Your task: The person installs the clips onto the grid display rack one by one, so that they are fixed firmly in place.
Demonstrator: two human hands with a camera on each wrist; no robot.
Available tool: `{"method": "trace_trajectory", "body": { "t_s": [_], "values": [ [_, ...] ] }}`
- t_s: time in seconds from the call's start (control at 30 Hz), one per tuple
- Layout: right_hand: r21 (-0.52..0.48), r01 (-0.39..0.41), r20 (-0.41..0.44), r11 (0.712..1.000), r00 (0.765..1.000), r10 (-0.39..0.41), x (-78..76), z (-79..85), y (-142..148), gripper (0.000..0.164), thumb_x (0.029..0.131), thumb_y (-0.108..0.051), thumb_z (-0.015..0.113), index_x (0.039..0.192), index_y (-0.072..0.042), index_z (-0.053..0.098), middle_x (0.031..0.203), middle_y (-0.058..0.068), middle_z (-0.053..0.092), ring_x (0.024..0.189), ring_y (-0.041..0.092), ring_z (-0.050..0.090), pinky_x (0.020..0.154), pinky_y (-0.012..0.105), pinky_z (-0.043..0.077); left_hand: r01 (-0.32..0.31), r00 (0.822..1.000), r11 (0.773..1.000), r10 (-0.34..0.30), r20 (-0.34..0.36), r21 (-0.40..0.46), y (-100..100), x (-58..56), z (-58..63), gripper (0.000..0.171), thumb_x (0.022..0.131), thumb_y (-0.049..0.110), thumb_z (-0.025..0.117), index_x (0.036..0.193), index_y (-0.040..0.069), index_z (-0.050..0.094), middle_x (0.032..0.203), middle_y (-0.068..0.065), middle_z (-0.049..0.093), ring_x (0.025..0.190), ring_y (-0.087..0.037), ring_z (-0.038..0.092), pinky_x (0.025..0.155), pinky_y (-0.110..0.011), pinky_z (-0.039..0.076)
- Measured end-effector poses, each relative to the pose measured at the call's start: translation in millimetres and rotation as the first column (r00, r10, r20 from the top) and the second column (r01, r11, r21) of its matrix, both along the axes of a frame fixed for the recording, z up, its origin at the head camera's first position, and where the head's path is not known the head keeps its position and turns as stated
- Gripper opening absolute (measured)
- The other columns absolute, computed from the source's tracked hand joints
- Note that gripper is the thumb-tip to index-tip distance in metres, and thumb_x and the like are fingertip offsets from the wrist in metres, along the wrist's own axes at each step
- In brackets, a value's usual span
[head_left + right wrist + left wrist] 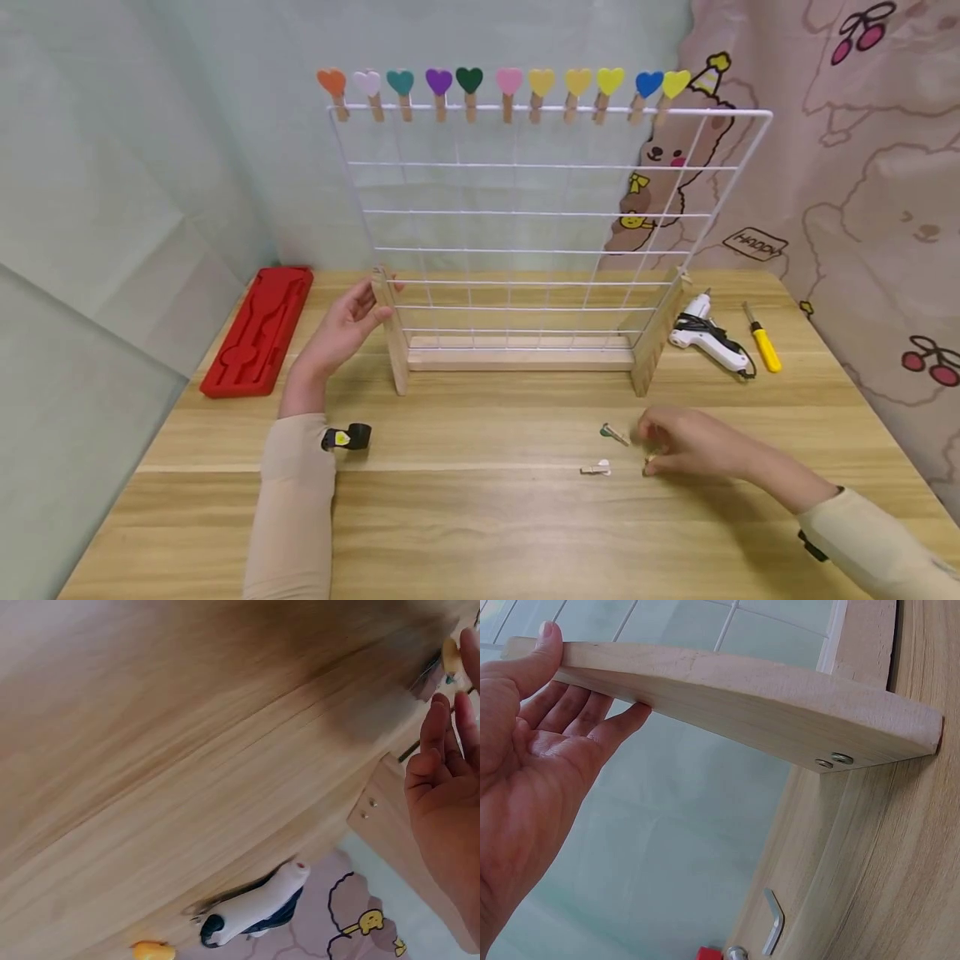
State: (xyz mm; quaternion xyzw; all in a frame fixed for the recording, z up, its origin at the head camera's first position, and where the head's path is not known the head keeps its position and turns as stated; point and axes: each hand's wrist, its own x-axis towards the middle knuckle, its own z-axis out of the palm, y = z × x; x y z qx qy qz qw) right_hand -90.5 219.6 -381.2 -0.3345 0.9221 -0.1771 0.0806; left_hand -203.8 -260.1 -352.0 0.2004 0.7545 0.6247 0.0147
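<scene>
A white wire grid (514,165) stands in a wooden frame, with several heart-topped clothespins (469,82) clipped along its top bar. My left hand (347,327) holds the frame's left wooden upright (705,682), its thumb on the near edge and its fingers against the outer side. Low over the table at the right is my right hand (697,443), thumb and fingers parted. A small yellow-topped clothespin (450,657) lies by the thumb tip, partly hidden. Left of that hand are a green-heart clothespin (617,434) and a white-heart clothespin (597,469) on the table.
A red molded tray (258,333) lies at the table's left. Beyond the right upright are a white glue gun (705,337) with a black cord and a yellow-handled screwdriver (763,346). An L-shaped hex key (774,922) shows behind the frame.
</scene>
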Motion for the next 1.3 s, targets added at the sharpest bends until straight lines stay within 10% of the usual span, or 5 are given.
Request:
{"method": "trace_trajectory", "body": {
  "t_s": [0.7,1.07,1.3],
  "values": [
    [-0.078,-0.144,0.048,0.986,0.988,0.148,3.9,4.7,12,0.011,0.078,-0.018,0.064,0.089,-0.017,0.063,0.076,-0.015,0.050,0.063,-0.004,0.044,0.051,0.014,0.042,-0.009,1.000,1.000,0.009,0.001,-0.020,5,10.1,13.3,0.046,0.087,0.014,0.051,0.130,0.012,0.037,0.131,-0.010,0.041,0.123,-0.019,0.035,0.091,-0.015,0.037],
    [-0.334,0.134,0.204,0.933,0.977,-0.067,11.1,38.5,1,0.014,0.079,-0.015,0.064,0.091,-0.011,0.060,0.079,-0.003,0.065,0.069,0.008,0.063,0.060,0.023,0.051,0.002,1.000,1.000,-0.002,-0.002,0.003,0,0.0,-0.5,0.049,0.086,0.018,0.053,0.132,0.015,0.036,0.131,-0.009,0.041,0.123,-0.015,0.034,0.091,-0.015,0.037],
    [-0.385,0.222,-0.115,0.896,0.952,-0.285,-4.6,107.7,3,0.025,0.072,-0.006,0.068,0.097,-0.008,0.067,0.084,-0.009,0.067,0.055,-0.006,0.054,0.041,0.013,0.041,-0.001,1.000,1.000,0.001,0.003,-0.010,1,1.2,0.0,0.048,0.086,0.019,0.053,0.131,0.015,0.037,0.131,-0.008,0.041,0.123,-0.016,0.034,0.091,-0.016,0.037]
  ]
}}
